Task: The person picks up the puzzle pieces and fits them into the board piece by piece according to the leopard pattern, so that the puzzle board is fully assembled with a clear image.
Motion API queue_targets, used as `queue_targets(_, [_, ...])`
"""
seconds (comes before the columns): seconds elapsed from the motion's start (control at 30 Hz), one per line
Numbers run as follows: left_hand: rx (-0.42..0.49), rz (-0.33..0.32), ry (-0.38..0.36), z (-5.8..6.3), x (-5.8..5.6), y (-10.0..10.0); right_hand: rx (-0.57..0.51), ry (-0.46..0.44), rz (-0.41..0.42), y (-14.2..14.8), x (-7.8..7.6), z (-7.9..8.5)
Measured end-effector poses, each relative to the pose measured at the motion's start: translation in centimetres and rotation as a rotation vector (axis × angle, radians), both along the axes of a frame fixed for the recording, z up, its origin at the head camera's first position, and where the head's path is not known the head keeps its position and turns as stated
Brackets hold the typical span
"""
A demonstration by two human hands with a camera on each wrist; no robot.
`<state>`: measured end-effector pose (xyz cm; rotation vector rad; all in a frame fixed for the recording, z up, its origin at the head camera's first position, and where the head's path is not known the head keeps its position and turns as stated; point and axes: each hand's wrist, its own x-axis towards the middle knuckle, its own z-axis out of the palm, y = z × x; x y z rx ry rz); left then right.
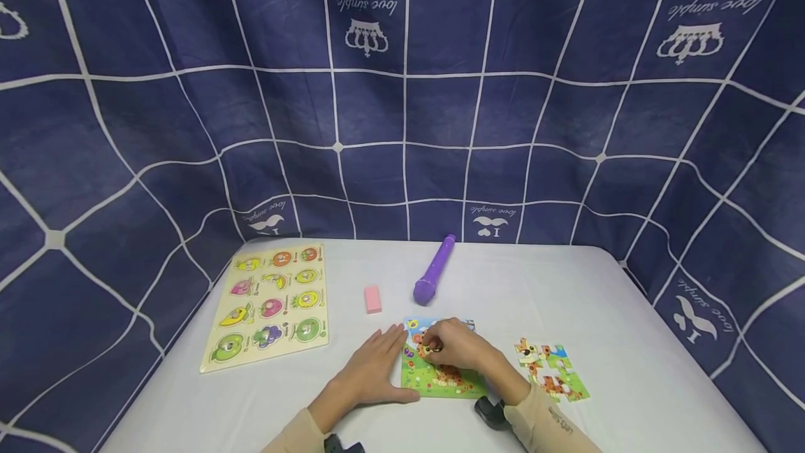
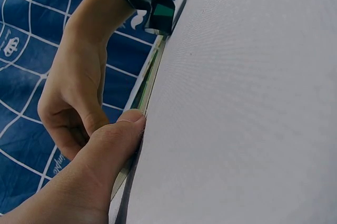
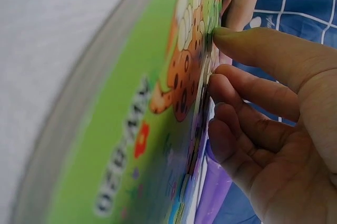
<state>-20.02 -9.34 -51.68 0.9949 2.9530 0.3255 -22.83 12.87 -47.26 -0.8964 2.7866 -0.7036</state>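
Observation:
A square jigsaw board (image 1: 434, 389) with an orange spotted animal on green lies near the table's front middle. My left hand (image 1: 374, 369) rests beside its left edge, fingers extended and thumb (image 2: 113, 142) along the board's near edge. Over the board's upper half is my right hand (image 1: 459, 342), fingers bent, pinching what looks like a jigsaw piece at the surface; the hand mostly hides it. Close up in the right wrist view, the thumb (image 3: 253, 45) and bent fingers meet the board's face (image 3: 105, 145). Several loose jigsaw pieces (image 1: 556, 386) lie right of the board.
A wooden fruit puzzle board (image 1: 251, 306) lies at the table's left. A pink block (image 1: 373, 299) and a purple toy microphone (image 1: 434, 271) lie behind the jigsaw. A blue checked curtain (image 1: 440, 110) surrounds the white table (image 1: 629, 341).

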Motion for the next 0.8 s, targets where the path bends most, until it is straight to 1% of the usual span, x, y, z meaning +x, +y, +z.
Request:
queue_targets(0.33, [-0.013,0.014,-0.03,0.0,0.1,0.0,-0.001,-0.018,-0.004,0.2,0.1,0.0])
queue_targets(0.47, [-0.017,0.018,-0.038,0.0,0.1,0.0,-0.002,-0.016,0.007,0.6,0.1,0.1])
queue_targets(0.63, [-0.008,0.016,-0.027,0.0,0.0,0.0,-0.042,-0.021,-0.001,2.4,0.2,0.5])
queue_targets(0.8, [0.015,0.004,-0.013,-0.1,-0.2,0.1,-0.074,-0.011,-0.038,5.3,0.5,1.0])
